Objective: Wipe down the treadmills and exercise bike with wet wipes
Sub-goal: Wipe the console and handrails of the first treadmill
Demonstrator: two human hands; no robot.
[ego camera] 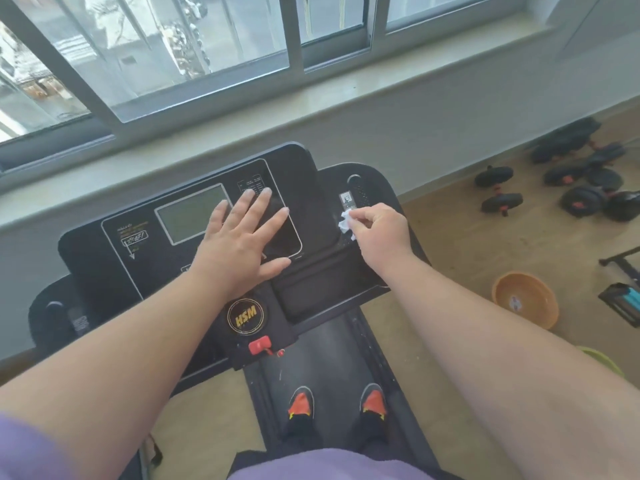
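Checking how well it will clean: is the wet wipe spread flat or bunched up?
Bunched up. The wet wipe is a crumpled wad pinched in the right hand, against the treadmill console.

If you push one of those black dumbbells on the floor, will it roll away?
Probably a little. The dumbbells have round plates at both ends, so a sideways push would likely roll one across the smooth floor. They look thick and solid, so probably heavy to lift. Lying close together, they would likely bump and stop.
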